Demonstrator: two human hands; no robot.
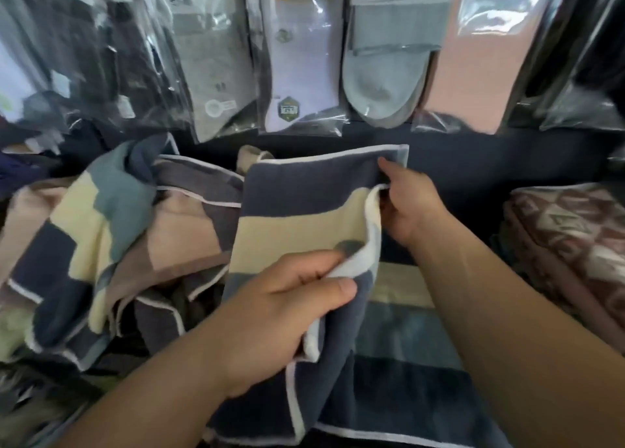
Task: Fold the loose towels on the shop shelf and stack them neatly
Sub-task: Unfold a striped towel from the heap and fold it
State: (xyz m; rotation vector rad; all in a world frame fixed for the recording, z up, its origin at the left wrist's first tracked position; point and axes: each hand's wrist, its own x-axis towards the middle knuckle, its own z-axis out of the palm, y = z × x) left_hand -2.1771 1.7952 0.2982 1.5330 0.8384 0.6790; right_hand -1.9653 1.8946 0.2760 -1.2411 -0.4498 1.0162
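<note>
Bagged socks (297, 58) hang across the top of the frame above a dark shelf (490, 163). At centre we hold a striped towel (297, 217): our left hand (280, 309) pinches its lower right edge, our right hand (409, 204) pinches the upper right corner. Loose towels (101, 231) lie heaped at left.

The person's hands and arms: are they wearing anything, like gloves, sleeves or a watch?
Nothing worn shows. The left hand and right hand are bare, with no gloves, rings or watch. Both forearms are bare as well; no sleeve reaches into view.
</note>
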